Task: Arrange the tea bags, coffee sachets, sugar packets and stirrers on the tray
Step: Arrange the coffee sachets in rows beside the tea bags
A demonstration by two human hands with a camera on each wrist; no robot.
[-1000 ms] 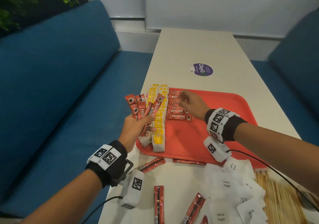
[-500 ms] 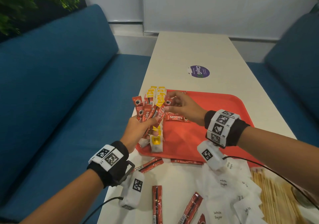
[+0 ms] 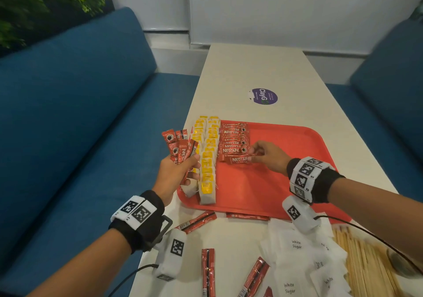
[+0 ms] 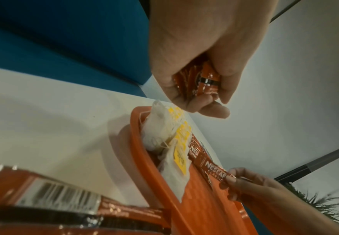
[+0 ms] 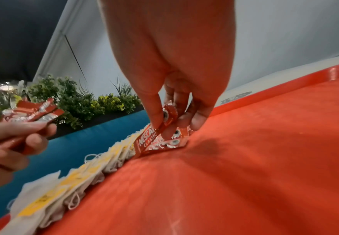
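Note:
A red tray (image 3: 286,182) lies on the white table. Two rows of yellow-tagged tea bags (image 3: 207,159) run along its left side. Beside them lies a column of red coffee sachets (image 3: 233,139). My right hand (image 3: 266,155) pinches one coffee sachet (image 3: 239,159) by its right end, low over the tray at the near end of that column; the right wrist view shows the sachet (image 5: 147,139) tilted, its far end on the tray. My left hand (image 3: 176,170) grips a fan of coffee sachets (image 3: 179,146) just left of the tray, their ends showing in its fist (image 4: 200,82).
Loose coffee sachets (image 3: 208,271) lie on the table in front of the tray. White sugar packets (image 3: 295,251) are heaped at the near right, with wooden stirrers (image 3: 361,264) beside them. A purple sticker (image 3: 264,96) lies farther back. Blue sofas flank the table.
My right hand took a sachet from the fan in my left hand and carried it right and down to the near end of the sachet column. The left hand stayed roughly in place.

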